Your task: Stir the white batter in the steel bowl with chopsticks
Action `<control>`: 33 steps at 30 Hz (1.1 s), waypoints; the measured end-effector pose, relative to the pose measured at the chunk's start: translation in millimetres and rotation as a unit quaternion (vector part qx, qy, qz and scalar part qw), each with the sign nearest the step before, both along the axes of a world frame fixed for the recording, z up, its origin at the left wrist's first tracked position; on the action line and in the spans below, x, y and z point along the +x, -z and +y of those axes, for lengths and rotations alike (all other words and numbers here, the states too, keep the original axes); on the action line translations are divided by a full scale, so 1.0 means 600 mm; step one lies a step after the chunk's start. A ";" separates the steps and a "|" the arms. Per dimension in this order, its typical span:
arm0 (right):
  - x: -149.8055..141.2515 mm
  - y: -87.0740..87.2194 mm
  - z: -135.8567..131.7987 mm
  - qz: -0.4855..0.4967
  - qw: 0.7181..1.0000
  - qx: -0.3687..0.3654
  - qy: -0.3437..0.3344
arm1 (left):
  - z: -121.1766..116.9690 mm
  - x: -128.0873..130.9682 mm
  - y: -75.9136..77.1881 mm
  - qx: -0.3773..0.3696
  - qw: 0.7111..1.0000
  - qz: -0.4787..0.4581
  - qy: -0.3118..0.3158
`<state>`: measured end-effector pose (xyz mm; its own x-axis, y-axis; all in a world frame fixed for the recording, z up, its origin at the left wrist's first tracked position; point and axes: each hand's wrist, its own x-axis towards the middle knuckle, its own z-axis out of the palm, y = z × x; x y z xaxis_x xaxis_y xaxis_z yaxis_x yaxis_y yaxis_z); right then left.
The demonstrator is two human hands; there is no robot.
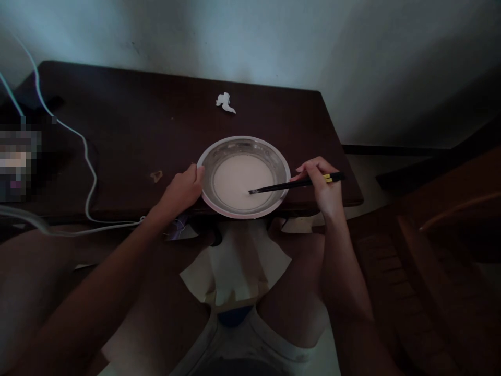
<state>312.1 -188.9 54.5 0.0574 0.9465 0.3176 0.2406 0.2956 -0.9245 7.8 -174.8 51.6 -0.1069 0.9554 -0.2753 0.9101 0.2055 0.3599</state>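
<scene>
A round metal bowl (278, 162) sits at the near edge of a dark wooden table (129, 136) and holds a pale white liquid (238, 180). My left hand (182, 190) grips the bowl's left rim, fingers curled around it. My right hand (323, 183) is closed on a pair of black chopsticks (291, 185) with yellow bands near the top. The chopstick tips dip into the white liquid right of the bowl's centre.
A crumpled white scrap of tissue (225, 102) lies farther back on the table. A white cable (88, 172) runs along the left side. A small tan stain (156, 176) marks the wood left of the bowl. A paper napkin (235, 266) rests on my lap. Wooden furniture (430, 250) stands to the right.
</scene>
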 end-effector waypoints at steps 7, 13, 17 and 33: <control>-0.007 -0.003 0.002 -0.063 0.997 0.042 -0.033 | 0.003 -0.004 0.004 0.014 1.000 0.001 -0.004; -0.006 -0.003 -0.002 -0.007 0.999 -0.011 -0.038 | 0.002 -0.004 0.003 0.009 1.000 0.002 -0.011; -0.012 0.000 0.000 -0.064 0.994 0.020 -0.090 | 0.001 -0.003 0.001 0.008 1.000 0.005 -0.013; 0.001 0.000 0.002 -0.018 1.000 0.023 0.005 | 0.001 -0.003 0.001 -0.005 1.000 0.000 -0.005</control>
